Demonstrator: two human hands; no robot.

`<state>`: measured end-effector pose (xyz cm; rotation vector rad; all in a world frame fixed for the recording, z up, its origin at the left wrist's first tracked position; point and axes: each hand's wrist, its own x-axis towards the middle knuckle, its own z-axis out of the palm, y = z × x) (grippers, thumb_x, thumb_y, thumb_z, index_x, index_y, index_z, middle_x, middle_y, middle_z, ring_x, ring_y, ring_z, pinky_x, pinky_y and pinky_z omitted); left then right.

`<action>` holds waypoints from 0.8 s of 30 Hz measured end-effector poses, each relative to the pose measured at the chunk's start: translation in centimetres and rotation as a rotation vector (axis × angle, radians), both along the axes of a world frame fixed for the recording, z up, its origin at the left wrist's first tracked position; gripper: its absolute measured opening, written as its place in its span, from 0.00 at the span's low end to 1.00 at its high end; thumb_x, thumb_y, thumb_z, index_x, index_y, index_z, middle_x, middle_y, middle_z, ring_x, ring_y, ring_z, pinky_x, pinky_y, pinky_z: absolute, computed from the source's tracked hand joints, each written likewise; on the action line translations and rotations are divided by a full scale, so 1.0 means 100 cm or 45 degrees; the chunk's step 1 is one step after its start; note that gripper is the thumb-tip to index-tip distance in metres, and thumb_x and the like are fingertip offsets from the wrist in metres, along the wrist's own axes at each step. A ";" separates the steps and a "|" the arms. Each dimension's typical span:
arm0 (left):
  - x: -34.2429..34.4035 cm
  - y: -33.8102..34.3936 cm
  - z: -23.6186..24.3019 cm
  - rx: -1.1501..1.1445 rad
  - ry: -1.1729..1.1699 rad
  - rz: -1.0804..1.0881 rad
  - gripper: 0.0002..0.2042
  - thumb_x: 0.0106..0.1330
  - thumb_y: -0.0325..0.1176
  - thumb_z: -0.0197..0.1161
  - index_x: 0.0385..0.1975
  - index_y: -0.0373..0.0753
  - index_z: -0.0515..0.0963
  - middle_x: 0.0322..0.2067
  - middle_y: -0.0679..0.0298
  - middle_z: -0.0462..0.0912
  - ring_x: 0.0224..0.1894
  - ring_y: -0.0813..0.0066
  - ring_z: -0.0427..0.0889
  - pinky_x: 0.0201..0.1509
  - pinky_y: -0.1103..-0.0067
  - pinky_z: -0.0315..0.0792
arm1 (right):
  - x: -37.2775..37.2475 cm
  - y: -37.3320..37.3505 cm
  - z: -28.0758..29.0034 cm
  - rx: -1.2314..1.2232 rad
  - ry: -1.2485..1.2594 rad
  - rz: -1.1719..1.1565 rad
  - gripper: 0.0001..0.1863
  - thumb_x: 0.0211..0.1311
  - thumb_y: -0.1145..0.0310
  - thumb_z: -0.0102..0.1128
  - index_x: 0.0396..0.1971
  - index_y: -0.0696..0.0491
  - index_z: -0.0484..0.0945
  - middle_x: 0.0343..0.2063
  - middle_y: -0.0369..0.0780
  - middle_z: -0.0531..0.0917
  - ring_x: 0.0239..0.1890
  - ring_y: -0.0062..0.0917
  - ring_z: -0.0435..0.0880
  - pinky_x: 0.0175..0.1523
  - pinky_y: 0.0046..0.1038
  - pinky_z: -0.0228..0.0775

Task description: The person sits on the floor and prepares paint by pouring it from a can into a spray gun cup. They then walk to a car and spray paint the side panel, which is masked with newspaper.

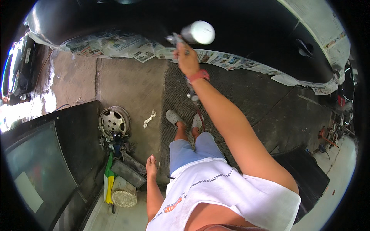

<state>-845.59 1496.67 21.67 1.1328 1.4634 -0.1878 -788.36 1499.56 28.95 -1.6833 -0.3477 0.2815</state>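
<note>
My right hand is closed round the grip of a paint spray gun, reaching out ahead. The gun carries a cup with a pale round top, and its nozzle side faces left. Beneath the wrist hang metal fittings and a thin hose. Close to the gun is a glossy black car body panel, its lower edge masked with newspaper. My left hand hangs low at my side with nothing visible in it, its fingers loosely extended.
A wheel rim lies left of my feet, near a crumpled white scrap. A dark panel with glass leans at the left, beside a bucket and a green-yellow folded cloth. A black panel lies right.
</note>
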 end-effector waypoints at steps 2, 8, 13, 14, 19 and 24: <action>0.001 -0.014 -0.008 -0.024 0.109 -0.067 0.26 0.76 0.53 0.56 0.56 0.34 0.76 0.44 0.64 0.81 0.47 0.75 0.77 0.56 0.76 0.70 | 0.011 -0.067 0.005 -0.033 0.087 -0.145 0.25 0.78 0.48 0.45 0.45 0.54 0.83 0.24 0.34 0.83 0.18 0.14 0.74 0.23 0.21 0.65; -0.011 -0.034 -0.034 -0.150 0.085 -0.154 0.23 0.75 0.52 0.57 0.51 0.34 0.78 0.39 0.64 0.80 0.41 0.77 0.76 0.49 0.77 0.71 | 0.049 -0.255 0.025 -0.141 0.095 -0.507 0.30 0.79 0.46 0.38 0.36 0.58 0.79 0.28 0.39 0.83 0.25 0.21 0.83 0.18 0.21 0.67; 0.017 -0.030 -0.022 -0.035 -0.006 -0.169 0.24 0.75 0.52 0.57 0.53 0.35 0.76 0.42 0.64 0.80 0.41 0.76 0.76 0.49 0.76 0.71 | 0.077 -0.359 0.046 -0.113 0.053 -0.803 0.33 0.78 0.43 0.38 0.34 0.59 0.78 0.27 0.41 0.84 0.26 0.25 0.85 0.16 0.23 0.68; 0.024 -0.028 -0.017 -0.014 -0.016 -0.170 0.24 0.75 0.52 0.57 0.53 0.35 0.76 0.42 0.64 0.80 0.41 0.76 0.76 0.49 0.76 0.71 | 0.083 -0.374 0.047 -0.107 0.049 -0.861 0.32 0.78 0.43 0.39 0.35 0.60 0.78 0.27 0.41 0.84 0.25 0.24 0.85 0.16 0.23 0.69; 0.015 -0.020 -0.031 0.010 -0.117 -0.189 0.23 0.75 0.53 0.58 0.51 0.35 0.77 0.39 0.66 0.80 0.39 0.78 0.75 0.46 0.79 0.70 | 0.097 -0.400 0.064 -0.141 -0.096 -1.155 0.33 0.78 0.42 0.39 0.41 0.61 0.78 0.27 0.42 0.84 0.25 0.26 0.85 0.16 0.24 0.71; -0.002 -0.012 -0.037 -0.087 -0.059 -0.265 0.21 0.74 0.51 0.60 0.47 0.36 0.78 0.34 0.70 0.79 0.35 0.81 0.74 0.43 0.80 0.71 | 0.070 -0.345 0.085 0.060 0.056 -1.090 0.33 0.77 0.42 0.39 0.39 0.61 0.78 0.27 0.43 0.84 0.23 0.26 0.84 0.16 0.24 0.70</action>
